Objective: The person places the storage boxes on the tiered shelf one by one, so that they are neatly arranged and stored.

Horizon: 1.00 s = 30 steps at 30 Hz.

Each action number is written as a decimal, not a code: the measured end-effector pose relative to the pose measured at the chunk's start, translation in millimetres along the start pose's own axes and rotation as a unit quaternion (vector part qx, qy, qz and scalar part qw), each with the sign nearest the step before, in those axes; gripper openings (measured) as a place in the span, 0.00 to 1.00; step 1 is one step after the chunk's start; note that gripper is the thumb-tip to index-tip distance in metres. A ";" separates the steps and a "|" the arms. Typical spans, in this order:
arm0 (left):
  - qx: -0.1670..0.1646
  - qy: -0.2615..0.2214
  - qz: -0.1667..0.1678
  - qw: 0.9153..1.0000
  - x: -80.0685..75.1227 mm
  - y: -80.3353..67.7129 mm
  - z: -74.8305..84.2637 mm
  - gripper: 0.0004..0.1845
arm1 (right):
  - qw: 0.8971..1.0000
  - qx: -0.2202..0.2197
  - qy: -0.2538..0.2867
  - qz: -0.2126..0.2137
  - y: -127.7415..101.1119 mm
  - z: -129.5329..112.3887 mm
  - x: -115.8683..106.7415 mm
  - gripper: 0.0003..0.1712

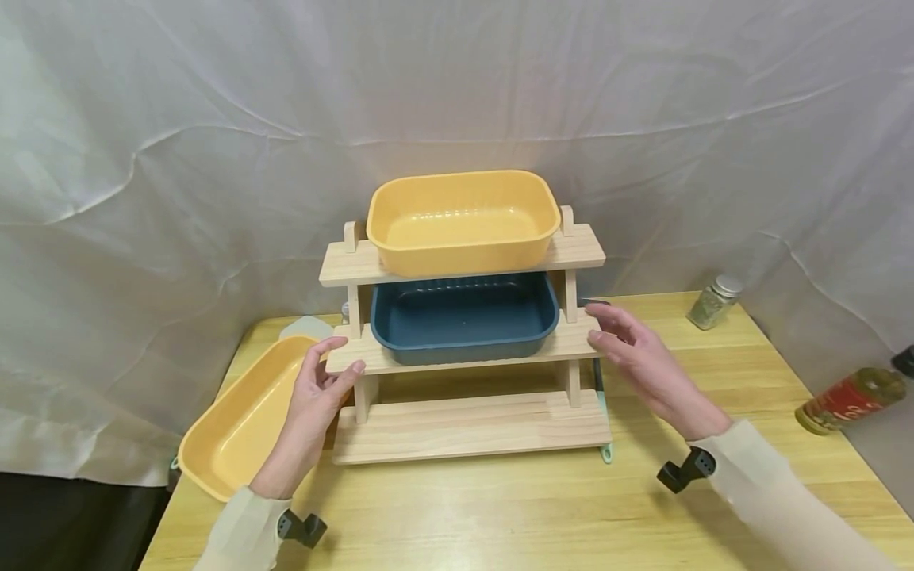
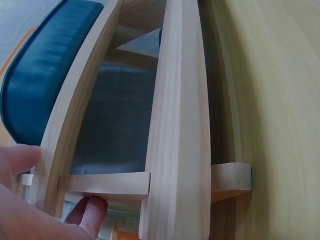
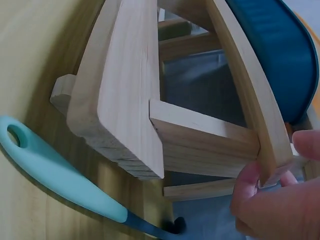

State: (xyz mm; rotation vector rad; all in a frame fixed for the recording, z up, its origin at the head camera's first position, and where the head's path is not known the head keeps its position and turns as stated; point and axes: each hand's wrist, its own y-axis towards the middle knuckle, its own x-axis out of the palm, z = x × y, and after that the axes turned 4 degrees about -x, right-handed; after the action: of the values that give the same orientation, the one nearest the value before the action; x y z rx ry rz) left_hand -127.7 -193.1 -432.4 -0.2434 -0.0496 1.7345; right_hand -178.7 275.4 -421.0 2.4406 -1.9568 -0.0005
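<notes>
I rest my left hand (image 1: pixel 312 394) and right hand (image 1: pixel 638 358), fingers straight, on the wooden rack's (image 1: pixel 467 347) middle shelf ends, and should press evenly.

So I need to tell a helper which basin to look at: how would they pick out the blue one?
Start at the three-tier wooden rack in the middle of the table. The blue basin sits on its middle shelf, between the person's left hand and right hand. The basin above it and the one on the table at left are both yellow.
</notes>
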 end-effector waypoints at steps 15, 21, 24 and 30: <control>0.013 -0.013 -0.044 0.999 -14.7 -9.5 4.7 0.33 | 0.997 0.012 0.060 -0.036 7.0 10.5 -7.4 0.36; 0.043 -0.058 -0.036 0.997 -28.4 -18.5 4.7 0.29 | 0.996 0.013 0.072 -0.042 9.1 11.0 -8.0 0.35; 0.071 -0.069 -0.024 0.995 -37.9 -25.8 3.7 0.24 | 0.996 0.015 0.073 -0.043 9.1 10.7 -7.1 0.35; 0.112 -0.101 0.019 0.988 -58.0 -39.1 2.6 0.22 | 0.996 0.016 0.073 -0.041 7.9 11.1 -7.8 0.36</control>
State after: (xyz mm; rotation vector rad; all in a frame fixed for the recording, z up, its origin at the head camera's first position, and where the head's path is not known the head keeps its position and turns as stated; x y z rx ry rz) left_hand -81.2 -242.5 -415.4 0.0975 0.0018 1.7814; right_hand -188.2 281.2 -432.1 2.4623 -1.8095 0.2030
